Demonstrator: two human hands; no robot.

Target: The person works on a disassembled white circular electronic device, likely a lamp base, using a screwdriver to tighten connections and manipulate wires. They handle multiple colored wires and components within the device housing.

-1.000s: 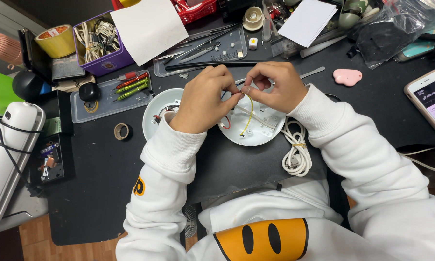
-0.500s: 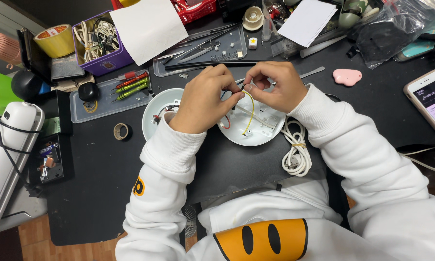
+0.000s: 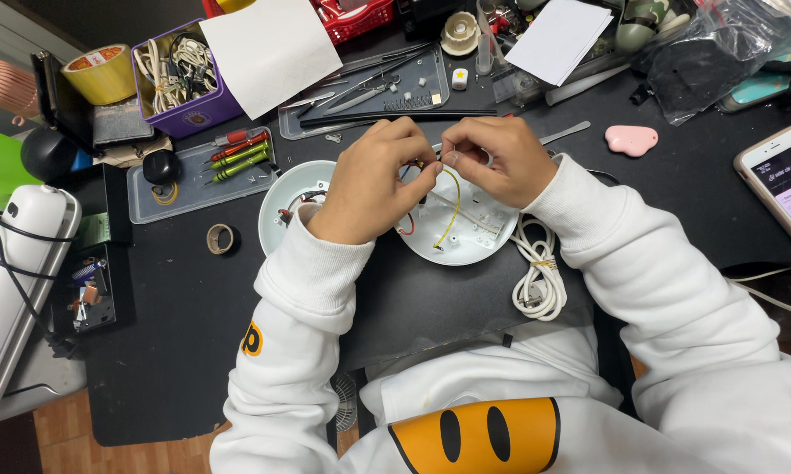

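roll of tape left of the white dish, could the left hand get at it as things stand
Probably yes, once freed. The left hand is pinching wires with the right hand over the round white housing. The small tape roll lies in the open on the black mat, with nothing between it and that hand.

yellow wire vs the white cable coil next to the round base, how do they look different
The yellow wire is thin and a single strand, arcing from the fingers of both hands down into the round white base; the white cable coil is thicker, looped into a tied bundle. The yellow wire is pinched at its top between the left hand and right hand; the white cable coil lies untouched on the dark mat beside the base. Both are flexible cords.
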